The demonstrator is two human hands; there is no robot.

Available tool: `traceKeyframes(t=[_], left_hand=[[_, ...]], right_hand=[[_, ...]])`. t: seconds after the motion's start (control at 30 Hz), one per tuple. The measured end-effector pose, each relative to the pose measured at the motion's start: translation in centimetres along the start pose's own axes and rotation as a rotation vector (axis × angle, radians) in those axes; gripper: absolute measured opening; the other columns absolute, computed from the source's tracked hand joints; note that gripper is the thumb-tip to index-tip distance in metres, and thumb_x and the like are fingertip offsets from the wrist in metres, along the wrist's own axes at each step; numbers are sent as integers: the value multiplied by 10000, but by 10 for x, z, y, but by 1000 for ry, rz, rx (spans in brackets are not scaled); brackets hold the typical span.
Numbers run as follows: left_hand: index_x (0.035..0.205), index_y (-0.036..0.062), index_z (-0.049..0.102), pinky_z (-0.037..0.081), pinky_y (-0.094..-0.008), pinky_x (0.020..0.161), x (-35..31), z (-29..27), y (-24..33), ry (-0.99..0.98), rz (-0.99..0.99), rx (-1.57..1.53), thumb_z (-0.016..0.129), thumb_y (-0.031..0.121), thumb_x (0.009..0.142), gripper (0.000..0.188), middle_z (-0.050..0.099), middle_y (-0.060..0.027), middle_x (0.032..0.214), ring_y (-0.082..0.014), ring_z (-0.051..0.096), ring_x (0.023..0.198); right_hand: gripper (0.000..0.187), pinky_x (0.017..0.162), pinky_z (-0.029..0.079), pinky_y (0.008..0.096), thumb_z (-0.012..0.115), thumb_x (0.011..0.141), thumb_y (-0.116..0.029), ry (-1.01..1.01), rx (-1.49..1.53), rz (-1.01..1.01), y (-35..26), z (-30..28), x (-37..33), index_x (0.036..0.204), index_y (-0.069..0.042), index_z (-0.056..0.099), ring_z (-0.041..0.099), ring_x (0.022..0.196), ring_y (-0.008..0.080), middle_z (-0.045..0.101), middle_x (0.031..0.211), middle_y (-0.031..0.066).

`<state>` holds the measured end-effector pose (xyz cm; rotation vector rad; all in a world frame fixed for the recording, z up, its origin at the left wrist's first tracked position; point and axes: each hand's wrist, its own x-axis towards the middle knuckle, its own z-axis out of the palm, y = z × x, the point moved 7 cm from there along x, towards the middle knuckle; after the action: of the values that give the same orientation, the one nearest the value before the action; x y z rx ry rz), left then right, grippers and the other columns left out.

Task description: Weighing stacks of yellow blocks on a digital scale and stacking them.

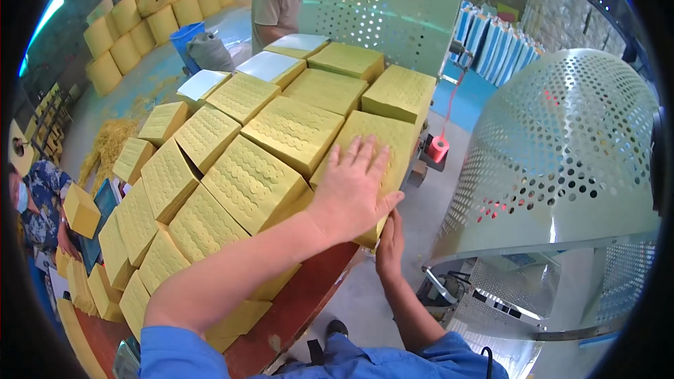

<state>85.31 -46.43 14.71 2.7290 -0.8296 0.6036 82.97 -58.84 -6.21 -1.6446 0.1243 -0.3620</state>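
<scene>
My left hand (354, 186) lies flat with spread fingers on top of a stack of yellow joss paper (382, 133) at the right edge of the table. Against the near right side of that stack rests my right hand (390, 245), its fingers stretched upward, partly hidden by the stack's corner. More stacks of the same paper, with rows of round stamped marks, stand packed together; one such stack (295, 130) sits left of my left hand. White sheets (268, 67) cover several stacks at the far end.
The red-brown table edge (309, 309) runs beneath my left forearm. To the right stands a machine with a curved perforated metal cover (554, 147). A person (275, 7) stands at the far end; another person (42, 196) is by a paper block at left. Large yellow rolls (126, 52) stand behind.
</scene>
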Motion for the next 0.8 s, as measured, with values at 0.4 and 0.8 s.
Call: traceKeyframes(t=[0.4, 0.8], left_hand=[[1467, -27, 428, 261, -576, 1166, 15, 25, -8, -67, -66, -56, 516, 437, 966, 688, 404, -312, 1501, -450, 359, 1419], [1481, -8, 412, 254, -565, 1178, 8, 16, -1, -39, -73, 31, 502, 460, 984, 688, 397, -278, 1523, -405, 337, 1451]], right_hand=[[431, 1130, 353, 380, 386, 1028, -128, 26, -86, -61, 7, 3, 3, 1419, 37, 460, 492, 1332, 328, 515, 1419, 225], [471, 1132, 347, 369, 400, 1053, -231, 2, -5, -16, 39, 2, 6, 1445, 27, 446, 484, 1333, 296, 516, 1436, 201]])
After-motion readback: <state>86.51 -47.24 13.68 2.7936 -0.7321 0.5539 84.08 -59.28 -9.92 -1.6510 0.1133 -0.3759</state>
